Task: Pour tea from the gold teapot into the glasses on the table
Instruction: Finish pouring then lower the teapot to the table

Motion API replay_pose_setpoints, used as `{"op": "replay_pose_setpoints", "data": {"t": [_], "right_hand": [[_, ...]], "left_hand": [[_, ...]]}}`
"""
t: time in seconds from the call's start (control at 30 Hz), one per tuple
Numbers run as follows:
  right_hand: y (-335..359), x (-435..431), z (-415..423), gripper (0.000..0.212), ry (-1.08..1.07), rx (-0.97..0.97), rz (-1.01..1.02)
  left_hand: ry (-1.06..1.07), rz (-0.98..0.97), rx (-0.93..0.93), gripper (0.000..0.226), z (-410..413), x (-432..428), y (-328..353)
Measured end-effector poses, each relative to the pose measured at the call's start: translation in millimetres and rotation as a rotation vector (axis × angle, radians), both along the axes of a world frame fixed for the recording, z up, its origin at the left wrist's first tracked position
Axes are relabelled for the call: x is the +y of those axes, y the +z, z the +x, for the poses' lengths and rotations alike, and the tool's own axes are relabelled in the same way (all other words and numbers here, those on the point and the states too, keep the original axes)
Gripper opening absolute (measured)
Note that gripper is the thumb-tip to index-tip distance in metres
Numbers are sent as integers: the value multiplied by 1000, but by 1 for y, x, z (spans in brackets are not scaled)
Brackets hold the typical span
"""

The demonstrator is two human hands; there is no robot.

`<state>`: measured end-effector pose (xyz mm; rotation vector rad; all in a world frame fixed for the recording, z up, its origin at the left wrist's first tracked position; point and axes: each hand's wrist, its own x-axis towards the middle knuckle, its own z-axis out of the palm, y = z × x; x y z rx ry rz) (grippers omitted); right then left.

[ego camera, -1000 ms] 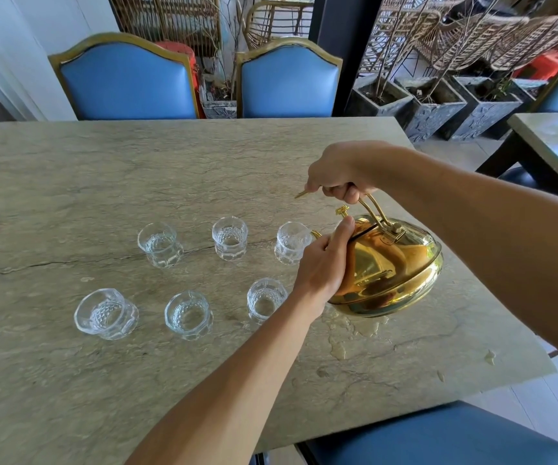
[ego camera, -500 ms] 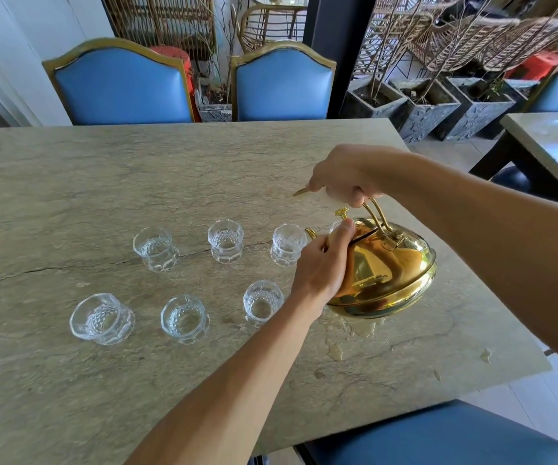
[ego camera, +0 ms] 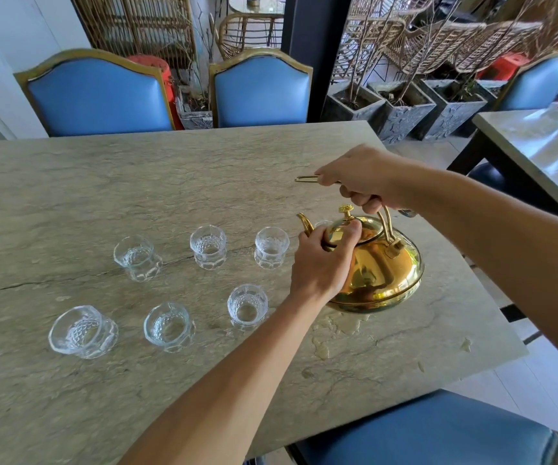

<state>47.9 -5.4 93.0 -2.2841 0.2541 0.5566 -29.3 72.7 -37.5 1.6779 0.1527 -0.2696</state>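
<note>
Head view: teapot [ego camera: 384,273] spout behind left hand [ego camera: 321,263].

The left grip [ego camera: 324,260] covers the near-left side of the gold teapot [ego camera: 384,276] and the base of its spout [ego camera: 304,224], so only the spout's curved tip shows. Whether tea stands in the six glasses [ego camera: 208,246] cannot be told; they are clear and small. The right grip [ego camera: 361,177] hides the top of the handle [ego camera: 386,226], and its closed fingers hide most of a thin gold piece [ego camera: 306,178] that sticks out toward the desk's far edge; what that piece is cannot be told. The desk [ego camera: 69,196] runs off the left and bottom edges. Both forearms are cut off by the picture's edges.
</note>
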Motion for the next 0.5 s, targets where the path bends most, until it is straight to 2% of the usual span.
{"op": "replay_pose_setpoints", "data": {"t": [0.13, 0.37, 0.5], "right_hand": [[7, -18, -4, 37, -47, -32, -4], [6, -43, 2, 31, -69, 2, -78], [0, -50, 9, 19, -46, 41, -139]], "left_hand": [[-48, 3, -18, 82, 1, -15, 6], [-110, -69, 40, 90, 4, -45, 1], [-135, -134, 74, 73, 6, -56, -6]]}}
